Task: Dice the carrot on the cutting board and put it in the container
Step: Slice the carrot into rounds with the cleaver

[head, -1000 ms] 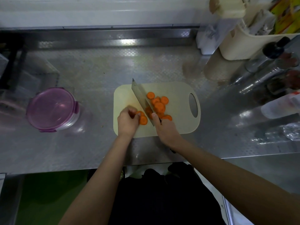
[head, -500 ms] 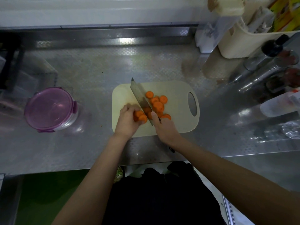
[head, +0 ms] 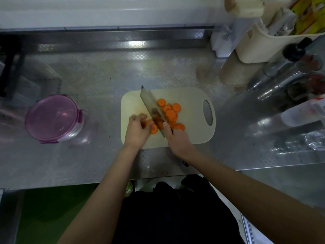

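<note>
A cream cutting board [head: 191,134] lies on the steel counter. Several round orange carrot slices [head: 170,113] are piled on it to the right of a cleaver blade [head: 149,104]. My right hand [head: 177,140] grips the cleaver's handle, the blade slanting up and left across the board. My left hand [head: 137,131] holds the short remaining carrot piece [head: 153,128] with curled fingers, right against the blade. A round container with a purple lid [head: 52,118] stands closed at the left of the counter.
A cream basket [head: 267,44] full of packets, dark bottles and jars [head: 295,74] and clear plastic items crowd the right side. A steel back ledge [head: 105,41] runs along the wall. The counter's front edge is close to my body.
My left hand has shifted a little along the carrot piece and looks blurred. The cleaver stays in nearly the same spot against the carrot.
</note>
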